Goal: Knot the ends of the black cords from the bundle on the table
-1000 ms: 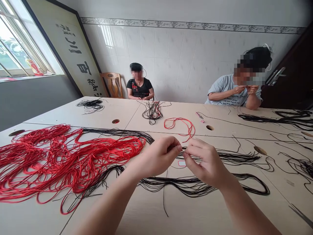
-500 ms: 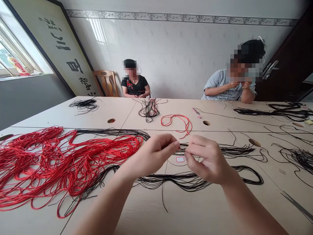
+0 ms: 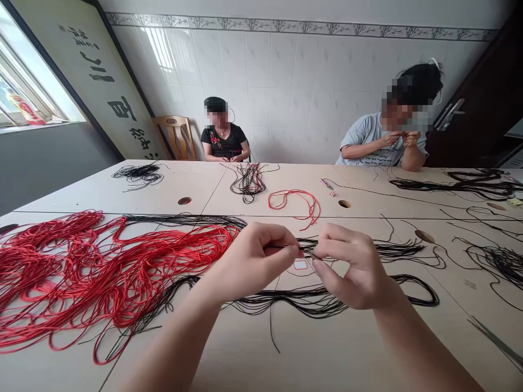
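My left hand (image 3: 255,264) is closed in a pinch, with a thin black cord (image 3: 307,257) between thumb and fingers. A speck of red shows at its fingertips. Just to the right, my right hand (image 3: 353,267) pinches the same cord between thumb and forefinger, a small gap away. Its other fingers are curled. Both hands are held above the table, over a bundle of black cords (image 3: 290,299). Behind them lies another black bundle (image 3: 398,250), partly covered by the hands. A small white label with a red border (image 3: 300,264) shows below the fingertips.
A large heap of red cord (image 3: 155,261) spreads over the left of the table (image 3: 241,354). Scissors (image 3: 494,340) lie at the right edge. A loose red cord (image 3: 314,204) and more black cords lie farther back. Two people sit across the table.
My fingertips have moved slightly apart, and the right thumb and forefinger have opened out a little. More black cord shows between the hands. The view has shifted slightly.
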### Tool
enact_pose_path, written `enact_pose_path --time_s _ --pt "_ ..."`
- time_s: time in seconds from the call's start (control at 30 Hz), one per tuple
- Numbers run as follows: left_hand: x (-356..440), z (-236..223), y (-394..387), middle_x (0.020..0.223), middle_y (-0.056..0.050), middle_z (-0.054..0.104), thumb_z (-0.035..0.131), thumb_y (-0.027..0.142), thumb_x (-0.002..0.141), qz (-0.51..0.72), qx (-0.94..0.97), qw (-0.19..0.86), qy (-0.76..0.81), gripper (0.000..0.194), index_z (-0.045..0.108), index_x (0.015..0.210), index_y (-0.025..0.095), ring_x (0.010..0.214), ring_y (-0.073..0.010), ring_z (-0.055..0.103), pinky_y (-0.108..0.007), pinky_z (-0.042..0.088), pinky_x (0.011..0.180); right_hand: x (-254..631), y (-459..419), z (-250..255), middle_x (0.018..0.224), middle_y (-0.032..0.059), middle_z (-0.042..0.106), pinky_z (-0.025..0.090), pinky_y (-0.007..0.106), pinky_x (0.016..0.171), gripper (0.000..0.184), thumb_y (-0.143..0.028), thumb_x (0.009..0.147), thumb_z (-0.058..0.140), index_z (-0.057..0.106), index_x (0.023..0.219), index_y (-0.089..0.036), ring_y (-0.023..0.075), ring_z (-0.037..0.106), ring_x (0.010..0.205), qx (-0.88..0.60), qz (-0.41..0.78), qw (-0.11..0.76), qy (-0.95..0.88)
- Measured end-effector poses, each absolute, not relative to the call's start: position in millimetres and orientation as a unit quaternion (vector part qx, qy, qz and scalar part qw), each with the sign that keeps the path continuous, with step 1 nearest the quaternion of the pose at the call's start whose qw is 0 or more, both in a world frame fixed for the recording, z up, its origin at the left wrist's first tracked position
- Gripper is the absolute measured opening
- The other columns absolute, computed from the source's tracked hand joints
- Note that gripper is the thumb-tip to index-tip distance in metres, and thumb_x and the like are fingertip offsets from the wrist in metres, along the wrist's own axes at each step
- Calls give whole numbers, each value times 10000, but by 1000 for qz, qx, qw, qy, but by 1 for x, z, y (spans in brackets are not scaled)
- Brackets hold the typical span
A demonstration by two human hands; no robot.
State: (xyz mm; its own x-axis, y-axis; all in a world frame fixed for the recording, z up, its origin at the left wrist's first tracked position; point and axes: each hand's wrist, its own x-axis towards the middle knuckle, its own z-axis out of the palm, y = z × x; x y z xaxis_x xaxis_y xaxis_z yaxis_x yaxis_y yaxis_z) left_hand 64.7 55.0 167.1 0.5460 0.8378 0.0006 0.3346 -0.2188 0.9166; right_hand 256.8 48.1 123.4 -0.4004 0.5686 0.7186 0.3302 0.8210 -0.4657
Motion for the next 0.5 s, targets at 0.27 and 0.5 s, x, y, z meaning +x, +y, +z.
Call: enact_pose_path --time_s 0.27,0.5 --pt "66 170 44 525 59 311 483 220 813 279 755 432 408 147 589 737 150 474 -52 244 -182 219 426 255 45 123 594 -49 409 330 211 451 205 -83 746 548 550 910 -206 78 347 503 -309 129 514 -790" --pt "65 169 40 526 42 350 478 243 814 260 795 350 421 187 625 733 160 499 -69 296 -209 220 439 252 44 122 658 -19 626 404 203 438 169 -85 733 594 591 837 -218 79 508 511 -296 88 513 -801"
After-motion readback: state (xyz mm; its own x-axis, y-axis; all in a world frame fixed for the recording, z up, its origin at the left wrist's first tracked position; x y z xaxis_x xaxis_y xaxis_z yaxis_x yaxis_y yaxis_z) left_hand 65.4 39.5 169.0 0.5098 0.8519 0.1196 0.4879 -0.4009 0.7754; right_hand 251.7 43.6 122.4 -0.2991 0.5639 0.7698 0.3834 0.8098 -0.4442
